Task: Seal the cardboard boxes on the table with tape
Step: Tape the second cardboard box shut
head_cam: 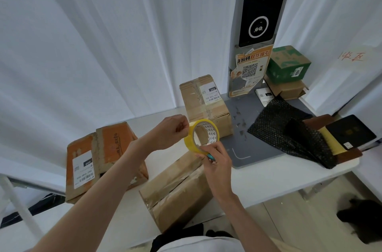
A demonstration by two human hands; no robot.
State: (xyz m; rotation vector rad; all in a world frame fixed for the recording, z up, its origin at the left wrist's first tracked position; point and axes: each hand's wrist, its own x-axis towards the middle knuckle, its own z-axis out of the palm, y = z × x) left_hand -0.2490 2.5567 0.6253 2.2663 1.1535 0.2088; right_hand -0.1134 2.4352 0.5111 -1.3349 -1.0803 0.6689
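Note:
I hold a yellow roll of tape (189,140) upright above the table. My left hand (172,133) grips its left rim with curled fingers. My right hand (215,161) pinches the roll's lower right edge; a small teal object shows between its fingers. Directly under the roll lies a plain brown cardboard box (175,187) at the table's front edge, its top flaps meeting along a partly taped seam. An orange box (101,156) with a white label lies to the left. A taller brown box (206,107) with a label stands behind the roll.
A grey scanner base (246,142) with an upright kiosk (258,24) stands at the back right. A black bubble mailer (289,134) and a dark flat package (351,132) lie to the right. A green box (287,63) is stacked on a brown one. White curtains hang behind the white table (279,177).

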